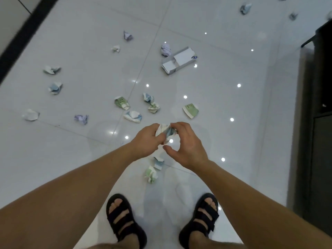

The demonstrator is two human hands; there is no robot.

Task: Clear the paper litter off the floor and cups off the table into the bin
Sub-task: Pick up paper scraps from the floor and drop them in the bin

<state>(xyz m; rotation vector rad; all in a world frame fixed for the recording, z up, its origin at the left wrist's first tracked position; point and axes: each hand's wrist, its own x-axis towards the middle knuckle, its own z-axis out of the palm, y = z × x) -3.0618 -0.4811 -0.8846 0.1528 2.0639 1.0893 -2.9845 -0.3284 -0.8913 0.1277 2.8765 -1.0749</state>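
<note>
**A:** Any container in sight?

**B:** One. A white cardboard box (179,59) lies opened out on the floor (233,105) with its pale inner face up. A small bluish scrap (194,57) touches its far right end, and one wad sits just beside its upper left corner.

**A:** Where is the paper being picked up?

**B:** One paper wad (166,133) is off the floor, held between both hands, out in front of the feet. The left hand (146,141) has its grip clamped on the wad's left side. The right hand (188,146) curls its fingers over the top with the thumb below, so its grip is closed on the wad too.

**A:** And the rest, counted?

**B:** There are fourteen crumpled papers (122,103) in the main spread on the floor. Two lie just below the hands, ahead of the two black sandals (124,218), and twelve lie further out. Two of those, in the middle, touch each other. At least three more show at the top right, blurred. One dark cabinet (319,141) stands along the right edge.
</note>
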